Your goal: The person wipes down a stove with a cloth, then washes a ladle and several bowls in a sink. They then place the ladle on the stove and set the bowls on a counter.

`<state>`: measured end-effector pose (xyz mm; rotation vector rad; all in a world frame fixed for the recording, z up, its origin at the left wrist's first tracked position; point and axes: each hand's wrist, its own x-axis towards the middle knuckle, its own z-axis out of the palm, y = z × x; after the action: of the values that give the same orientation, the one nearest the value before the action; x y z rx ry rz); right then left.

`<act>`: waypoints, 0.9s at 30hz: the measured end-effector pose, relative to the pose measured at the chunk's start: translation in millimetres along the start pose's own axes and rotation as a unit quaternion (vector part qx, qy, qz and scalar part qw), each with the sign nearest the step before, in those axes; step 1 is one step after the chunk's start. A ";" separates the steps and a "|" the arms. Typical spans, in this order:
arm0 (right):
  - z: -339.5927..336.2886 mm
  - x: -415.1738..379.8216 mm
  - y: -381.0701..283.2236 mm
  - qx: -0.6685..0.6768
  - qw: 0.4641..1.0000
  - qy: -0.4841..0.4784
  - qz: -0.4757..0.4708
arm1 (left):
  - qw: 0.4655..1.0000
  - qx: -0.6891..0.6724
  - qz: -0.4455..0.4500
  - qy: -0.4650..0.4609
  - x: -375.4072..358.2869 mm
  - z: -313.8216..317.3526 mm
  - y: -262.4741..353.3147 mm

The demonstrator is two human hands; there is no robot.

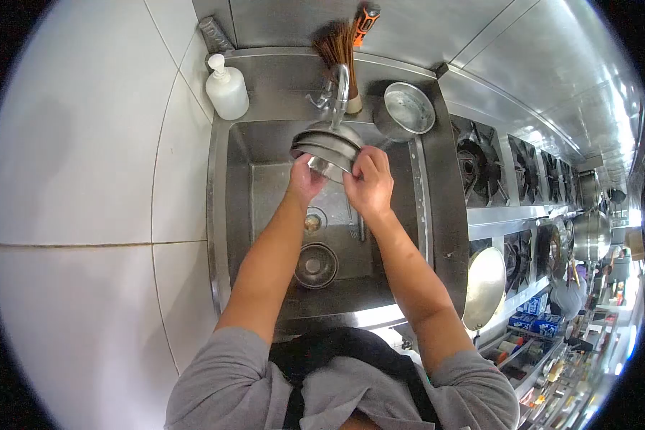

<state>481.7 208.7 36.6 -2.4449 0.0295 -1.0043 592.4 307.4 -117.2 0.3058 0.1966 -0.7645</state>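
My left hand (307, 180) and my right hand (370, 183) grip a small stack of metal bowls (327, 149) by the rims, one hand at each side. The stack is tilted, right under the spout of the faucet (343, 89), above the sink (221, 208). Fingers of both hands are closed round the edges, partly hidden by the metal. Below, another round metal bowl (316, 266) rests on the sink floor near the drain (314, 220). A fork (352, 223) lies to the right of the drain, beside another slim utensil.
A white pump bottle (227, 94) stands at the back left ledge. Behind the faucet are a bristle brush (337, 46) and an orange-black handle (366, 25). A metal pot (407, 111) sits back right. Gas burners (478, 165) and a large round pan (484, 288) lie further right.
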 end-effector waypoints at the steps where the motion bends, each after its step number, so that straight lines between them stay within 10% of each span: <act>1: -4.9 -4.0 2.7 -0.001 1.000 0.000 -0.001 | 1.000 0.023 -0.006 0.009 0.5 1.2 1.0; 5: 5.5 -50.2 30.1 0.140 0.977 0.111 0.119 | 0.995 0.093 0.028 0.003 -6.7 22.9 14.1; 9: 2.1 -52.1 37.8 0.074 0.973 0.012 0.219 | 0.949 0.310 0.056 -0.007 -22.4 72.8 48.3; 12: 27.9 -58.7 66.7 0.356 0.753 -0.062 0.550 | 0.877 0.470 0.050 -0.083 -42.5 84.2 75.0; 15: 74.3 -74.2 105.4 0.412 0.642 -0.133 0.633 | 0.934 0.306 0.163 0.082 -66.9 34.8 85.8; 17: 101.0 -73.5 114.1 0.439 0.606 -0.173 0.640 | 0.829 0.474 0.089 0.282 -68.8 -63.7 74.0; 19: 128.0 -55.7 102.8 0.453 0.599 -0.207 0.627 | 0.718 0.644 -0.055 0.256 -87.3 -175.9 25.6; 23: 126.1 27.5 49.3 0.315 0.739 -0.290 0.520 | 0.557 0.764 -0.196 0.261 -146.2 -241.3 -59.2; 25: 126.3 39.4 44.0 0.129 0.933 -0.258 0.215 | 0.547 0.752 -0.237 0.280 -163.4 -220.3 -77.9; 27: 95.2 50.7 18.9 0.081 0.959 -0.243 0.121 | 0.538 0.740 -0.272 0.297 -169.6 -226.4 -91.4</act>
<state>585.0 223.2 3.5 -2.3964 0.0736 -0.2737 393.7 432.4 -299.6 2.2829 0.2395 -1.2912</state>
